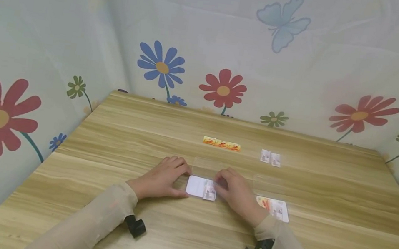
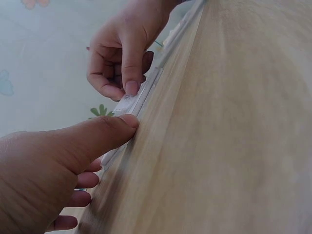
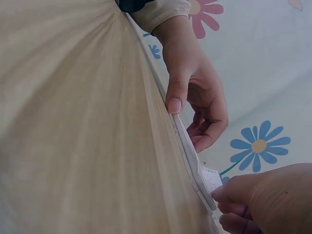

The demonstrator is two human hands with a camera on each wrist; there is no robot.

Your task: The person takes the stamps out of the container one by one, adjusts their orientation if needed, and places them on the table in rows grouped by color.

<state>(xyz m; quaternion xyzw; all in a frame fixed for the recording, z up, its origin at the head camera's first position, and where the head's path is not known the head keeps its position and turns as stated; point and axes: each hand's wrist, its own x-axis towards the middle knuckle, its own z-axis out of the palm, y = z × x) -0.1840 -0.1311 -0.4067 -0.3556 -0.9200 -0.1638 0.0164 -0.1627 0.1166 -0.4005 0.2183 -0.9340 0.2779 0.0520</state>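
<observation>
A small flat white case (image 1: pixel 195 186) with its clear lid (image 1: pixel 204 167) raised lies between the hands. My left hand (image 1: pixel 163 178) holds its left end, thumb (image 2: pixel 114 130) at the near edge and fingers toward the far side. My right hand (image 1: pixel 237 191) pinches a pale stamp (image 1: pixel 209 191) with a toothed edge between thumb and forefinger, over the right half of the case. The stamp (image 3: pixel 209 179) stands tilted up from the case in the right wrist view. Whether a second stamp lies beneath it is hidden.
Beyond the hands, several orange stamps (image 1: pixel 221 144) lie in a row, with two pale stamps (image 1: pixel 270 158) to their right. A second white case (image 1: pixel 284 211), partly behind the right hand, contains an orange and a pale stamp. A printed curtain (image 1: pixel 197 27) stands behind the wooden table (image 1: pixel 139 125).
</observation>
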